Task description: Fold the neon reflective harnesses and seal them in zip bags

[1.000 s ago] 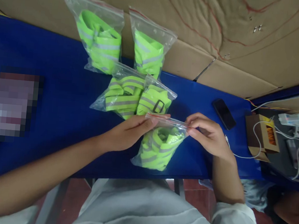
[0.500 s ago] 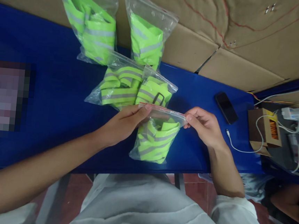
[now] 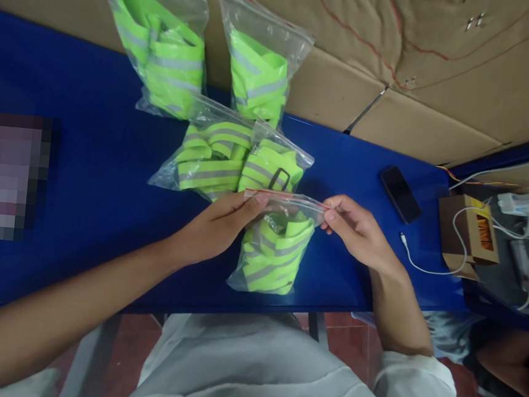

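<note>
A clear zip-lock bag (image 3: 234,276) hangs between my two hands near the table's front edge, its red-lined top stretched between them. Inside it is a folded neon-green strap (image 3: 275,255) with grey reflective stripes. My left hand (image 3: 227,226) pinches the left end of the zip strip, thumb on top. The right corner of the strip is pinched by my right hand (image 3: 350,224). Just beyond, two more bags of green strap lie on the table, one bag of striped strap (image 3: 212,160) and one with a black buckle (image 3: 279,178) showing.
Two filled bags (image 3: 174,61) (image 3: 261,74) lean on the cardboard wall (image 3: 339,87) behind the blue table (image 3: 110,166). To the right are a black phone (image 3: 400,194), a white cable (image 3: 429,271) and a small cardboard box (image 3: 461,228). Part of another person (image 3: 504,361) shows at lower right.
My right hand has shifted slightly left along the bag's top, and the strip now bends a little near it. Both hands keep their pinch on the bag.
</note>
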The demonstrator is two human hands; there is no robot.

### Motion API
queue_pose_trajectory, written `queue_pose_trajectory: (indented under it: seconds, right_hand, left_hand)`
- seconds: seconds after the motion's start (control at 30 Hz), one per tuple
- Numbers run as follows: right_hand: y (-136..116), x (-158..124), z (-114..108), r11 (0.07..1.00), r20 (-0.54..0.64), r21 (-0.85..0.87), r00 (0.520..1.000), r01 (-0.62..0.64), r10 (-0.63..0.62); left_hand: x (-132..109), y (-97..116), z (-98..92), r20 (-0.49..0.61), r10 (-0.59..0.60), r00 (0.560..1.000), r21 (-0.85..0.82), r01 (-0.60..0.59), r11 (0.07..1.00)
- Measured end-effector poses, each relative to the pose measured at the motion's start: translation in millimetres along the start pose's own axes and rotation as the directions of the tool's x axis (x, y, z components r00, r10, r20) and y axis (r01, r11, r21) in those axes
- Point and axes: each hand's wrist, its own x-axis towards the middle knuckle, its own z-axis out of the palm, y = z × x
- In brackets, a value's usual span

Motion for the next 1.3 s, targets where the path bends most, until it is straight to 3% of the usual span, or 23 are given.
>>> queue_pose_trajectory:
  seconds: [0.3, 0.53, 0.8, 1.0, 1.3]
  right_hand:
    - [-11.2, -4.7, -12.6, 0.998, 0.022, -0.064, 1.000, 0.009, -0.008]
    - [-11.9, -3.3, -3.8, 0.998, 0.022, 0.061, 1.000, 0.004, -0.005]
    - [-7.2, -0.9, 5.3, 0.996, -0.022, 0.053, 0.997, 0.071, -0.070]
    - [-2.3, 2.3, 13.9, 0.997, -0.076, 0.076, 0.997, 0.022, -0.016]
    - [0.7, 6.6, 5.8, 0.966, 0.066, 0.226, 0.991, -0.124, 0.112]
  left_hand:
    - [-1.4, 3.6, -0.4, 0.102, -0.060, 0.993, -0.269, 0.086, 0.959]
    - [-4.2, 0.5, 0.9, 0.057, -0.055, 0.997, -0.192, 0.065, 0.979]
    - [-2.9, -0.5, 3.6, -0.006, -0.050, 0.999, -0.175, 0.048, 0.983]
    - [-3.5, -5.0, 6.0, 0.012, -0.044, 0.999, -0.170, 0.045, 0.984]
    - [-2.4, -5.9, 6.3, -0.019, -0.063, 0.998, -0.102, 0.061, 0.993]
